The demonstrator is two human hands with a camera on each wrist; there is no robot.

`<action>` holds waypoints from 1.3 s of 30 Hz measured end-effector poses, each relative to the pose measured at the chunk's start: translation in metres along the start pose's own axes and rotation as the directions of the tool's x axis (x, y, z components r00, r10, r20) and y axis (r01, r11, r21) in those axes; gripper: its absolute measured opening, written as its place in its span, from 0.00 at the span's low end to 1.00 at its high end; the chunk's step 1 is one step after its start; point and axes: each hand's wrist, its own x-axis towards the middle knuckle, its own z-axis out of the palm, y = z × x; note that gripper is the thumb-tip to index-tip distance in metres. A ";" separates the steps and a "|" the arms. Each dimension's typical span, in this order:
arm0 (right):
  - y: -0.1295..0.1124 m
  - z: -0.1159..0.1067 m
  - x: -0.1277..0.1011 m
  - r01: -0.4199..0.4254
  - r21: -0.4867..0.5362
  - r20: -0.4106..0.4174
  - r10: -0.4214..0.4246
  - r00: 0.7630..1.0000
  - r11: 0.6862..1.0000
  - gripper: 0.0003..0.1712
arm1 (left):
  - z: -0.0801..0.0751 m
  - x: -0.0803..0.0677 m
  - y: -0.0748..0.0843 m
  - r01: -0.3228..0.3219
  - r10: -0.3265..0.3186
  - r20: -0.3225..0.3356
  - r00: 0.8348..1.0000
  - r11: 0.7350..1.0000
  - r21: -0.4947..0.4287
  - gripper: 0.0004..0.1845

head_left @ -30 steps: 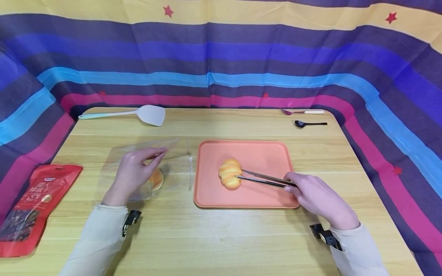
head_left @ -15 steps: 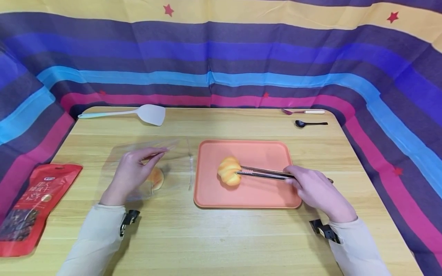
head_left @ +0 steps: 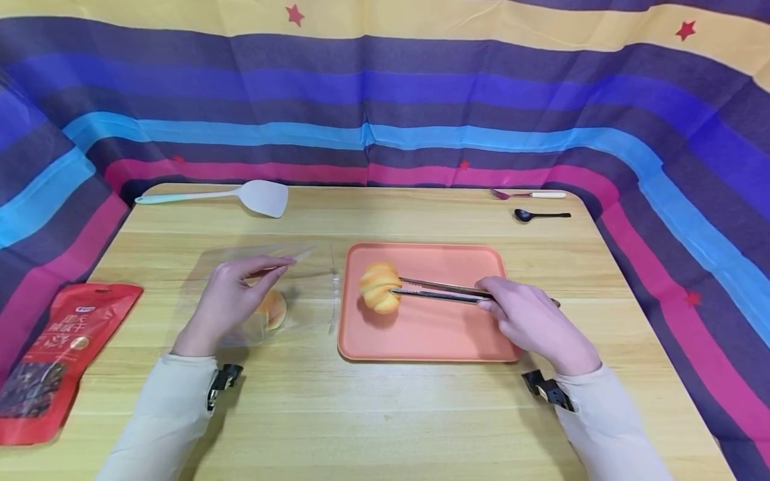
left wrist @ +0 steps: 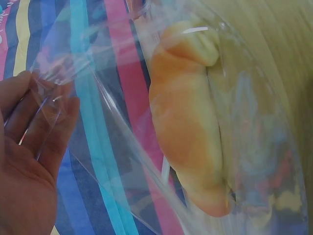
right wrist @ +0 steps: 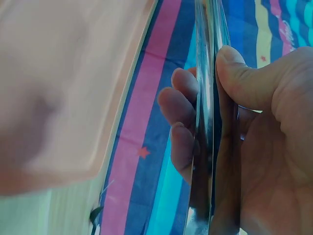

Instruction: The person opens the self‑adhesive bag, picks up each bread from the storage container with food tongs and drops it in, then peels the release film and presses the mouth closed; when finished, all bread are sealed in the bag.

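Wooden table [head_left: 385, 414], enclosed by a striped curtain [head_left: 385, 100]. Right hand [head_left: 532, 324] grips metal tongs [head_left: 442, 290], clamping a bread roll [head_left: 379, 286] above the orange tray [head_left: 421, 341], between both hands. Left hand [head_left: 231, 297] pinches the edge of a clear bag [head_left: 301, 280] containing a second roll [left wrist: 190, 127], partly hidden beneath that hand. Bag outline is faint. Red packet [head_left: 54, 354], left of the left hand, is cut off.

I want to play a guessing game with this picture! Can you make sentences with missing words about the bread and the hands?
1. The right hand grips metal ____ that pinch a bread roll.
2. The pinched roll is above the ____ tray.
3. The left hand holds open a clear plastic ____ with another roll inside.
4. At the table's far left lies a white ____.

Missing words: tongs; orange; bag; spatula
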 end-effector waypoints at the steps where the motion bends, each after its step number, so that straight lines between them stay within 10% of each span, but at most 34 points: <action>1: -0.002 0.001 0.003 0.002 -0.001 0.000 -0.002 1.000 1.000 0.08 | 0.000 0.000 0.000 0.002 -0.002 0.001 1.000 1.000 -0.002 0.13; 39: -0.059 0.036 0.067 0.067 0.033 0.078 -0.070 0.995 0.997 0.06 | 0.002 0.000 -0.001 -0.035 0.034 -0.036 0.999 0.999 -0.017 0.13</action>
